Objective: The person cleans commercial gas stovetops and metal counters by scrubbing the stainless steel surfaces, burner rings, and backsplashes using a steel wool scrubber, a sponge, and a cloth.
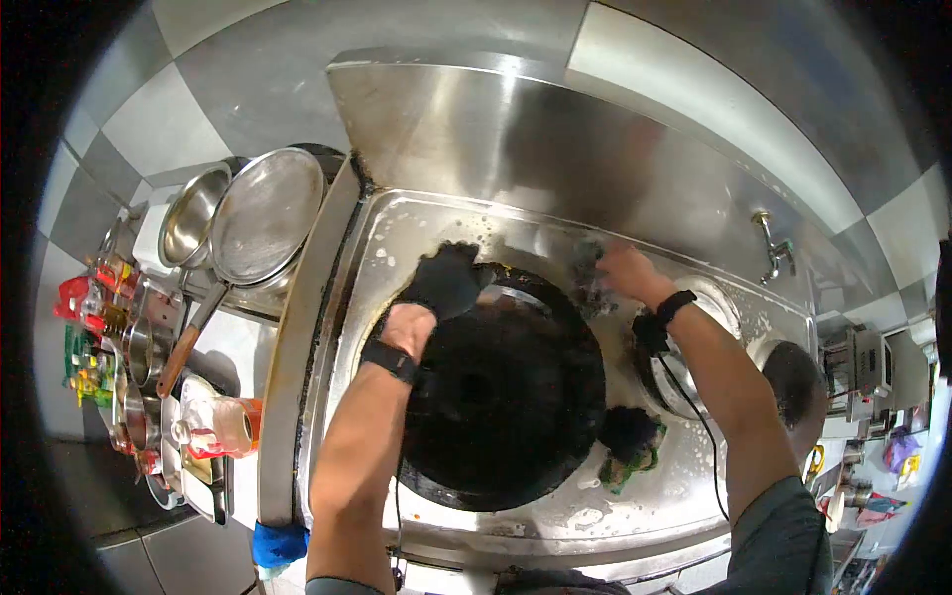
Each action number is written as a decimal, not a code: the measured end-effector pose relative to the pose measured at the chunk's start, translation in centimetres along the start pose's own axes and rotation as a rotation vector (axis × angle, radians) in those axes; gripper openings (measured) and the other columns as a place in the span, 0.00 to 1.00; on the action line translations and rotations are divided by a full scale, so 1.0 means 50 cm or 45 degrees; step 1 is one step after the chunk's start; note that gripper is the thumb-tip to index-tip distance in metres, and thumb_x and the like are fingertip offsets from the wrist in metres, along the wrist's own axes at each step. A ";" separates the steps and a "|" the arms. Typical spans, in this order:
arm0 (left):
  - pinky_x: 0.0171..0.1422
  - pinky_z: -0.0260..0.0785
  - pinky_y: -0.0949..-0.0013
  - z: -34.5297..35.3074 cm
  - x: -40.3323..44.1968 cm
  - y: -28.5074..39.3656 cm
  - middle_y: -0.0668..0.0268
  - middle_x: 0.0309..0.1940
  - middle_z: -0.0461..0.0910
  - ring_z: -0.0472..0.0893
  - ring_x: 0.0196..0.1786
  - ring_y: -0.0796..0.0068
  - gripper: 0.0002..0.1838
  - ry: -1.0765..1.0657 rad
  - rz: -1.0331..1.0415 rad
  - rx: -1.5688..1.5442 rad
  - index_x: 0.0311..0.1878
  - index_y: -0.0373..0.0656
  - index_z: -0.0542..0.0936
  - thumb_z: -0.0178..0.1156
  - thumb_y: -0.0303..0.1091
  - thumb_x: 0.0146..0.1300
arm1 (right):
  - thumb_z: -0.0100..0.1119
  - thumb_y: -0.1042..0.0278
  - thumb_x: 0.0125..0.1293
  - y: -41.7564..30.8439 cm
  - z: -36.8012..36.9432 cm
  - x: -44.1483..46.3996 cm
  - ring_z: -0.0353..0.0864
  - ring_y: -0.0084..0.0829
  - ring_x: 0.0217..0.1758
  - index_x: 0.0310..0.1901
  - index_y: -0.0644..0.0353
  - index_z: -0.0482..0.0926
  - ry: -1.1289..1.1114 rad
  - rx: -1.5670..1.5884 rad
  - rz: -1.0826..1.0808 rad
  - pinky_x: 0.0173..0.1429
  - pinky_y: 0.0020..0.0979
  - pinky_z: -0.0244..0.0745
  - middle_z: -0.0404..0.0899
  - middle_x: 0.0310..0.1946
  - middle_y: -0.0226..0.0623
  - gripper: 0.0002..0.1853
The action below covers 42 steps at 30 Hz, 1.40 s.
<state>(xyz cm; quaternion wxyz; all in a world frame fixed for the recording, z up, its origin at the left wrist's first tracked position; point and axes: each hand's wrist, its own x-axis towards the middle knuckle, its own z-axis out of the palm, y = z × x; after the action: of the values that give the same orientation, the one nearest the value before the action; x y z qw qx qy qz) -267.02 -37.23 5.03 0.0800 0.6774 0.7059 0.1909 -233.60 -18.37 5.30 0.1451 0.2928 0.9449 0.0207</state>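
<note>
A large round black pan or plate (496, 397) lies on the wet, foamy steel surface. Black material covers my left hand (446, 283) at the pan's upper left edge; its fingers cannot be made out. Beyond the pan's upper right edge, my right hand (633, 273) is closed at a blurred grey scrubber (591, 270). Both wrists carry black bands, and a black object (651, 333) with a cable hangs at the right one. Right of the pan lie a dark pad (629, 430) and a green sponge (627, 474).
Behind the right forearm is a round metal lid or pan (712, 309), with a dark round pan (793, 387) farther right. A tap (773, 250) juts from the steel backsplash (496, 129). Left of the raised rim (297, 367) stand a long-handled pan (268, 215), bowls and a bottle (226, 426).
</note>
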 end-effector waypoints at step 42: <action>0.54 0.81 0.56 -0.038 -0.266 -0.308 0.54 0.42 0.88 0.88 0.48 0.54 0.12 -0.291 -0.221 0.208 0.39 0.45 0.90 0.57 0.34 0.66 | 0.59 0.71 0.63 -0.332 -0.194 0.421 0.88 0.47 0.46 0.40 0.61 0.88 -0.045 -0.437 -0.415 0.54 0.43 0.85 0.86 0.45 0.46 0.09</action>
<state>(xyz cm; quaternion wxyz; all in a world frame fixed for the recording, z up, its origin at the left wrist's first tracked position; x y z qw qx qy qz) -281.07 -50.82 -0.97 0.1207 0.6356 0.7611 0.0469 -262.01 -19.86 7.00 0.2106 0.1078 0.9596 0.1520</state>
